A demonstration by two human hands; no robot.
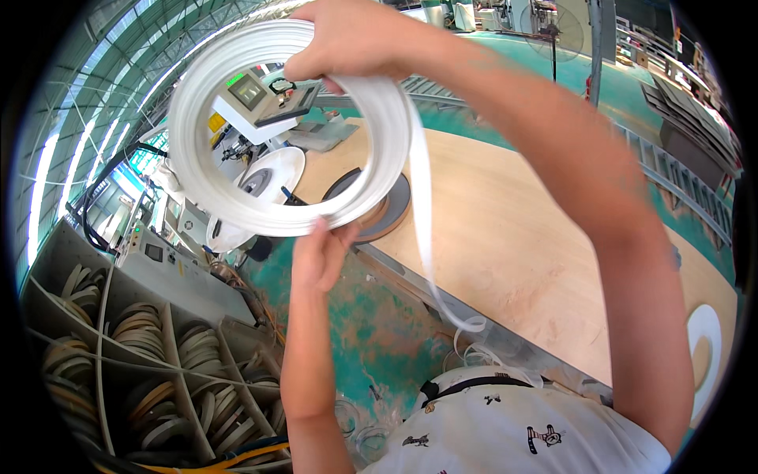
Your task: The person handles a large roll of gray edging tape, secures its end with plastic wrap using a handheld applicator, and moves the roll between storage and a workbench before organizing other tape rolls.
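Observation:
A large ring-shaped coil of white edge-banding strip (pixel 195 172) is held up in front of me, its open centre facing the camera. My right hand (pixel 349 41) grips its upper right side, thumb toward the inner edge. At the bottom, my left hand (pixel 320 255) holds the rim with its fingertips. A loose tail of the strip (pixel 421 207) hangs from the coil's right side and curls near the table edge, close to my waist. Below the coil, a dark grey and brown coil (pixel 394 210) lies on the wooden tabletop, partly covered by the white one.
A wooden-topped table (pixel 503 237) stretches to the right, with another white coil (pixel 702 367) at its far end. At lower left, a divided rack (pixel 172 355) holds several banding coils. A machine control panel (pixel 254 95), white reel disc (pixel 284 172) and grey cabinet (pixel 183 278) stand beyond.

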